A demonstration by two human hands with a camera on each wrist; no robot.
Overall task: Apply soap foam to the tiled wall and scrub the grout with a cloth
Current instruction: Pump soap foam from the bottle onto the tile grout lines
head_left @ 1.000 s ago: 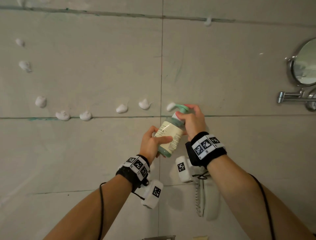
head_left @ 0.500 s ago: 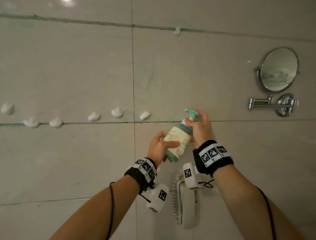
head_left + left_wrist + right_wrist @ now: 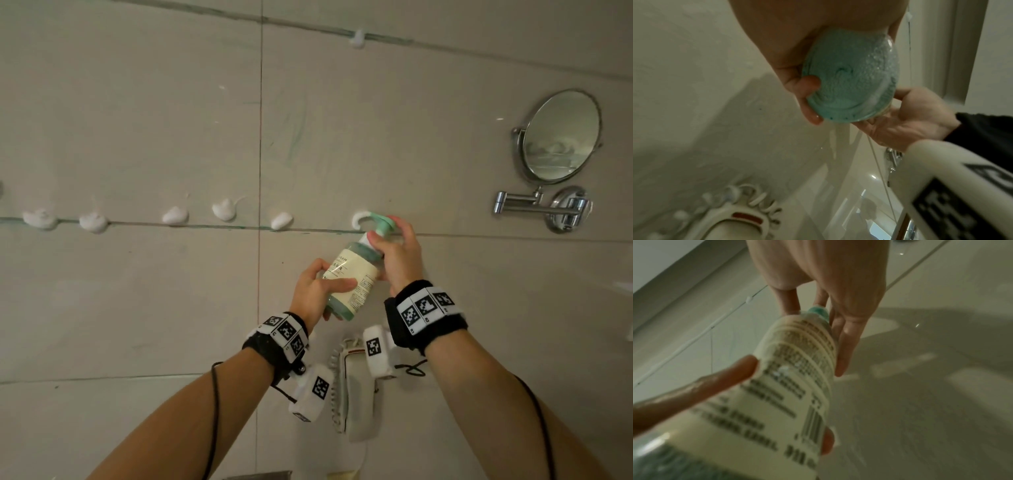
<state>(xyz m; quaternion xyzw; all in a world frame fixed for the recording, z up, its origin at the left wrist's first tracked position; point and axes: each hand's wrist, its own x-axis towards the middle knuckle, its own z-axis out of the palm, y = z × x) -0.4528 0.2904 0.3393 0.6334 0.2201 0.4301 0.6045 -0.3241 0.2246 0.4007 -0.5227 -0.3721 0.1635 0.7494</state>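
Left hand [image 3: 317,286] wraps lower body of foam bottle [image 3: 352,274], tilted, nozzle at horizontal grout line [image 3: 137,223] of tiled wall [image 3: 137,291]. Right hand [image 3: 397,257] curls over pump [image 3: 380,221]. Fresh foam curl [image 3: 359,219] at spout. Risks: wet fingers slip, bottle drops; foam lands above grout, slides down. No cloth visible.

Cream-labelled soap bottle [image 3: 354,275] with green pump, tilted in my fingers, nozzle touching the tiled wall [image 3: 411,144] beside foam dabs [image 3: 224,209].
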